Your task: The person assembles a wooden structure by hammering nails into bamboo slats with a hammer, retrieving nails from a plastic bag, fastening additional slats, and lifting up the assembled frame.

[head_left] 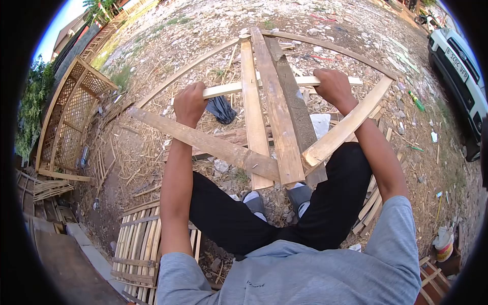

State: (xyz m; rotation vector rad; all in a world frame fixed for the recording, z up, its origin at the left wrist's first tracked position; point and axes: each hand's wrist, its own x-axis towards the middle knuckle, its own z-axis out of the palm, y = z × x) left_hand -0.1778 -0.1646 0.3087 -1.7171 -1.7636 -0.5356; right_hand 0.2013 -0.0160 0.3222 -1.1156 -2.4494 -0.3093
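Both my hands grip one pale wooden slat (223,90) that runs crosswise inside a wooden frame. My left hand (189,104) is closed round its left part. My right hand (333,87) is closed round it nearer the right end, which sticks out past the fist. The slat passes behind the frame's upright boards: a pale board (254,117), a worn brown board (276,109) and a dark grey board (301,112). A slanting left board (203,140) and a slanting right board (351,122) cross over my forearms. Thin strips form the frame's far edges.
A black plastic bag (221,109) lies beyond the frame among straw and rubble. On the left are a woven lattice piece (71,117) and a slatted wooden panel (137,249). A white car (460,76) stands at right. Wood strips (371,203) lie beside my right leg.
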